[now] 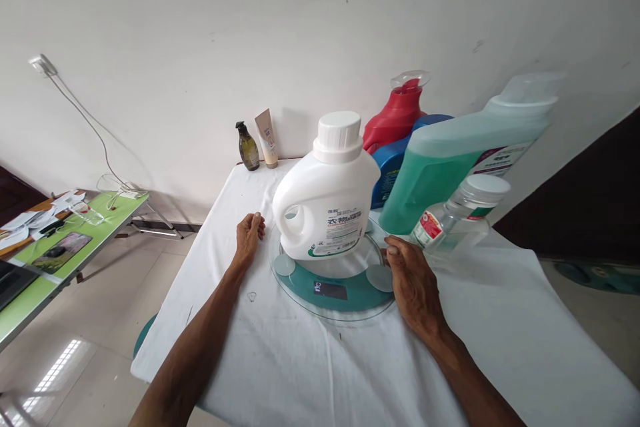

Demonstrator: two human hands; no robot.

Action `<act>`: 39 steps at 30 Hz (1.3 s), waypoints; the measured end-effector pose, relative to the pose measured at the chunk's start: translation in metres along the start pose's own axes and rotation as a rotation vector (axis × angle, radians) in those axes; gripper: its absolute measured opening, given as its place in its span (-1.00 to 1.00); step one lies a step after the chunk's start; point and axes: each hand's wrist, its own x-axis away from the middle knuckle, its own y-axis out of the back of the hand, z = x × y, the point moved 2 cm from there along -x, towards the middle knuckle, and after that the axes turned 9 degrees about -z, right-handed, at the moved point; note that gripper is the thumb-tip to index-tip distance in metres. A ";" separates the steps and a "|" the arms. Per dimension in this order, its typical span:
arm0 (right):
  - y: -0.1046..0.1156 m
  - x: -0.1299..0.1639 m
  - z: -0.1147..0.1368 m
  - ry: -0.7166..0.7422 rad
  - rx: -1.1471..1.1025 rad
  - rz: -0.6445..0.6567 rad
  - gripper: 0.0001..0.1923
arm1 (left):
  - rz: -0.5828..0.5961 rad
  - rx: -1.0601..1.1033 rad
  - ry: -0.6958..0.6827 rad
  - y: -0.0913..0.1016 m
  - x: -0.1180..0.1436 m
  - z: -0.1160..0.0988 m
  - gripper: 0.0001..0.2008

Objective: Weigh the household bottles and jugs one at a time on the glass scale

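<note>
Head view: between left fingers [261, 226] (curled, empty) and right fingers [396, 257] (hold unclear), jug [325, 193] and scale [303, 285] should be untouched.

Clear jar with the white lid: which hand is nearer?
Right. The right hand is close beside the clear jar; the left hand is left of the white jug.

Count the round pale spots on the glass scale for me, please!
2. One pale spot is at the scale's front left; the other is at its front right, by the right hand. The white jug may hide more.
</note>
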 end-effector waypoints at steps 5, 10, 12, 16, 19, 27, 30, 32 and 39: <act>0.000 0.000 0.000 -0.010 0.006 0.001 -0.26 | 0.004 -0.005 0.000 0.000 0.001 0.000 -0.52; 0.000 0.000 0.001 -0.015 -0.001 0.003 -0.26 | 0.006 -0.017 0.002 0.000 0.001 -0.001 -0.51; 0.000 0.000 0.002 -0.028 -0.002 0.009 -0.26 | 0.010 -0.014 0.004 0.000 0.001 0.000 -0.51; 0.001 0.000 0.005 -0.044 0.015 0.017 -0.20 | 0.004 -0.017 0.005 -0.001 0.001 0.001 -0.49; 0.001 0.000 0.004 -0.059 0.011 0.016 -0.19 | -0.030 -0.007 -0.001 0.000 0.004 -0.005 -0.44; 0.000 0.002 -0.003 -0.109 -0.048 0.020 -0.21 | -0.078 0.070 -0.301 -0.011 0.037 -0.086 -0.42; 0.002 0.004 -0.005 -0.139 -0.042 0.025 -0.20 | 0.024 0.079 -0.318 -0.031 0.053 -0.115 -0.43; 0.004 0.004 -0.007 -0.147 -0.014 0.027 -0.20 | 0.069 0.104 -0.216 -0.044 0.060 -0.128 -0.44; 0.006 0.001 -0.021 -0.143 -0.015 0.039 -0.22 | 0.129 0.354 0.134 -0.065 0.056 -0.146 -0.45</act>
